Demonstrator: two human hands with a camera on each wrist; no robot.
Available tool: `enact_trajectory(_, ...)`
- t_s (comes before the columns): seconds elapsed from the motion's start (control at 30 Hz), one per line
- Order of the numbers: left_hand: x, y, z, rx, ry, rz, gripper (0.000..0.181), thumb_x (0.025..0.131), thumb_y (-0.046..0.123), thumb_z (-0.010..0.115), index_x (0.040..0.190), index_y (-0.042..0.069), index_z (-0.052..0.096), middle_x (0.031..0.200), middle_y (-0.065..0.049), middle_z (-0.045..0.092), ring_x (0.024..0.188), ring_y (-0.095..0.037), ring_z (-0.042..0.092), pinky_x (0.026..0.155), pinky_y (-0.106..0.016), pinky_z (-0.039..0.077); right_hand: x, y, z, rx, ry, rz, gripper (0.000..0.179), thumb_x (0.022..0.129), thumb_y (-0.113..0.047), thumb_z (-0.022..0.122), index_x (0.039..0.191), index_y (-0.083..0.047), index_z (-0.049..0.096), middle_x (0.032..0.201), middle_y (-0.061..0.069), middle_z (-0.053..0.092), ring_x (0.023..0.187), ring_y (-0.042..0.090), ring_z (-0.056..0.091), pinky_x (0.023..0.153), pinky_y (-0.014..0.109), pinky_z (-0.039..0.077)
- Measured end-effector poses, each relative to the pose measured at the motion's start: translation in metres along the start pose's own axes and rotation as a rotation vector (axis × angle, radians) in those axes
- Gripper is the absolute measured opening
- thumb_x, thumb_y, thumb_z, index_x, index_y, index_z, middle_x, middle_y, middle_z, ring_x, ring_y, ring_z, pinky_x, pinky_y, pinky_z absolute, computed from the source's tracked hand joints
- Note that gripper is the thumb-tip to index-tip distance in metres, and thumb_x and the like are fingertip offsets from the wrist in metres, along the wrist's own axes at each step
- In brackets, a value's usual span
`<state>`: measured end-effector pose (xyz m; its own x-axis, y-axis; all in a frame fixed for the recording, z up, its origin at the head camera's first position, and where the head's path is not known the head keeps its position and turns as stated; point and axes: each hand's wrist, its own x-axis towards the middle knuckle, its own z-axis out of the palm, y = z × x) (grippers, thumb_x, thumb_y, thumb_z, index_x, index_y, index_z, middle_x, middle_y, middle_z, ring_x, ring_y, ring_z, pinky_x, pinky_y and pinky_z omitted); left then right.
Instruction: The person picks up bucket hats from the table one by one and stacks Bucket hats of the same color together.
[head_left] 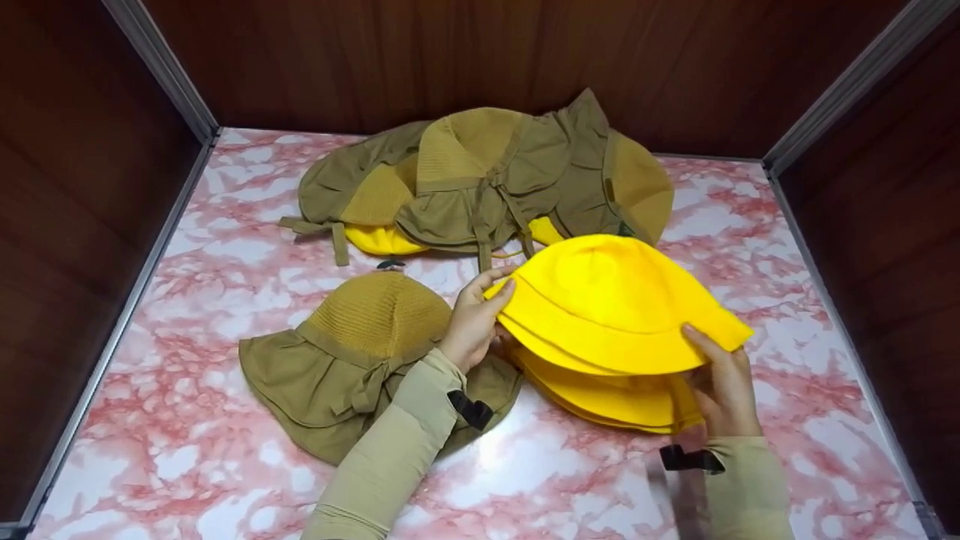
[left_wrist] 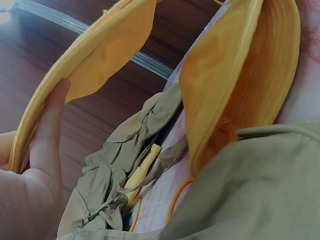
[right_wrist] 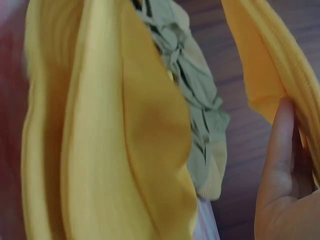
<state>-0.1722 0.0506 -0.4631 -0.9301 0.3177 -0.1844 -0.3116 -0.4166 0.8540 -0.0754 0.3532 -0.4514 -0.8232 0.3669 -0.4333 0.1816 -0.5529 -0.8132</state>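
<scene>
A bright yellow bucket hat (head_left: 607, 300) is held up by its brim between both hands. My left hand (head_left: 476, 319) pinches the brim's left side, thumb on top. On the right side, my right hand (head_left: 724, 382) grips the brim, also with its thumb on top. Below the lifted hat, more yellow hats (head_left: 622, 405) lie stacked on the table; how many is hidden. Both wrist views show a gap between the held hat (left_wrist: 115, 55) and the lower hats (right_wrist: 100, 125). An olive-brown sun hat (head_left: 382, 322) with a ribbed crown and bow lies partly behind my left forearm.
Several olive-brown hats (head_left: 487, 150) are heaped at the back, with yellow hat parts (head_left: 382, 240) showing beneath them. Ties hang from the heap. The pink-and-white marbled table (head_left: 142, 420) is bounded by dark wooden panels (head_left: 487, 60) with metal edging.
</scene>
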Motion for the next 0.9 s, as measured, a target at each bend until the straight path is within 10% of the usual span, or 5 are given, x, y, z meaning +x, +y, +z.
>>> enact_trajectory(0.47,-0.003,-0.007,0.002,0.147,-0.051,-0.056,0.031,0.099,0.012,0.059,0.130,0.004,0.060,0.082,-0.005,0.069,0.056,-0.011,0.063,0.045,-0.024,0.047,0.002,-0.016,-0.034,-0.095,0.030,-0.033,0.008,0.091,-0.018,0.072,0.099,-0.016,0.073,0.086,-0.002,0.073,0.074,0.010,0.068,0.068,0.022,0.059)
enact_trajectory(0.9,-0.005,-0.014,0.000,0.441,-0.081,-0.028,0.030,0.092,0.009,0.069,0.122,0.005,0.069,0.101,-0.017,0.074,0.064,-0.010,0.065,0.049,-0.024,0.055,0.002,-0.023,-0.058,-0.495,0.128,0.056,0.040,0.082,-0.032,0.082,0.110,-0.017,0.058,0.087,-0.011,0.066,0.074,0.007,0.068,0.070,0.022,0.059)
